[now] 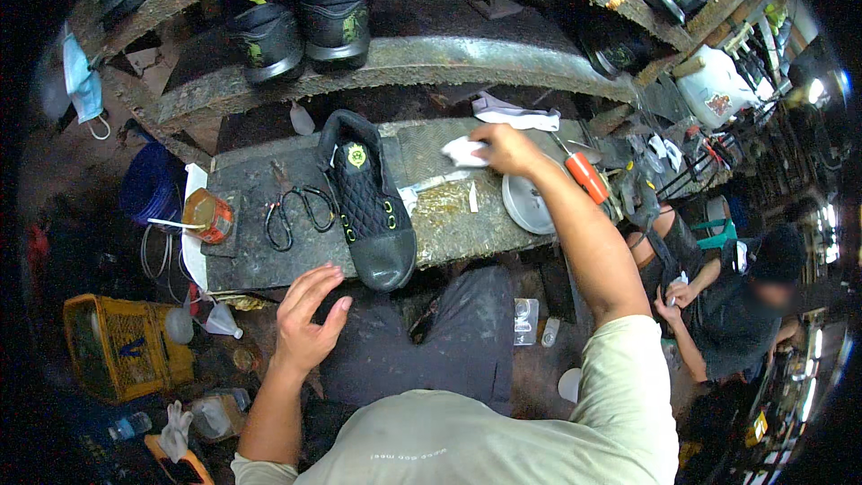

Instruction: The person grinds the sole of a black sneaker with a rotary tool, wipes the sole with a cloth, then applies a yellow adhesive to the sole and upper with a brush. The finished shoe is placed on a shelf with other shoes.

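Note:
My right hand (503, 147) grips a white cloth (461, 152) over the bench's back, right of a black quilted shoe (382, 256) that lies toe toward me. My left hand (310, 314) holds nothing, fingers apart, just below and left of the shoe's toe. Black-handled scissors (284, 220) lie left of the shoe. A metal lid or dish (525, 211) sits under my right forearm, beside an orange cylinder (585, 178). A pale strip (431, 189) lies across the middle of the stained bench (233, 265).
Shelves (404, 67) above hold black shoes (337, 27). A can (206, 216) with a stick and a blue bucket (148, 180) are at the left, a yellow crate (126, 350) below them. A white jug (709, 85) is upper right; another seated person (736, 314) works at my right.

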`<control>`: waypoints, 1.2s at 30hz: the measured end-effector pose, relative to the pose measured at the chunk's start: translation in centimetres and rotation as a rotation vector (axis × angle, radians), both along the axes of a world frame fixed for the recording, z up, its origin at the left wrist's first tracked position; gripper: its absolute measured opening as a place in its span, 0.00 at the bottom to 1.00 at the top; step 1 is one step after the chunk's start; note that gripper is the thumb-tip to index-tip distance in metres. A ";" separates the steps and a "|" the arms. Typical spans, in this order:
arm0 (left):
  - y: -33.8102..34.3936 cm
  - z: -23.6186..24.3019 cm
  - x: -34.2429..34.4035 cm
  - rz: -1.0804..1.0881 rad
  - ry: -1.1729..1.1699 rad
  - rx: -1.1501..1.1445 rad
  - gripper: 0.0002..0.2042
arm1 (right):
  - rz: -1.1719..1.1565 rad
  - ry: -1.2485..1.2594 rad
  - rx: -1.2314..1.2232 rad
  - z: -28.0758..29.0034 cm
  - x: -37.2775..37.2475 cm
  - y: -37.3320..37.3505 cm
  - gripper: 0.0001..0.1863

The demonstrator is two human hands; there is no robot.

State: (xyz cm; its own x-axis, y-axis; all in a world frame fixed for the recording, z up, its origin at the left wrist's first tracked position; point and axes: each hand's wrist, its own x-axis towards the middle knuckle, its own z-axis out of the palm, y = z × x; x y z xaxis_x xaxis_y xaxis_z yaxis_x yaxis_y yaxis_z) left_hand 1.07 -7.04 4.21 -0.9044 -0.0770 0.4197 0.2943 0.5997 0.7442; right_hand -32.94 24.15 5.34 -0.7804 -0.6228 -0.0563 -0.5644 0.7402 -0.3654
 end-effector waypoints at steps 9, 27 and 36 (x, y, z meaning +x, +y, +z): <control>-0.8 -1.8 5.1 0.216 -0.206 0.019 0.16 | -0.292 0.399 0.372 -0.2 -5.3 -0.9 0.38; 4.5 -0.5 0.0 0.019 0.013 -0.063 0.24 | 0.042 0.599 0.142 3.1 3.1 -2.6 0.39; 16.9 -4.7 -10.1 -0.019 -0.160 0.180 0.46 | 0.073 0.451 0.104 1.4 17.4 -0.3 0.41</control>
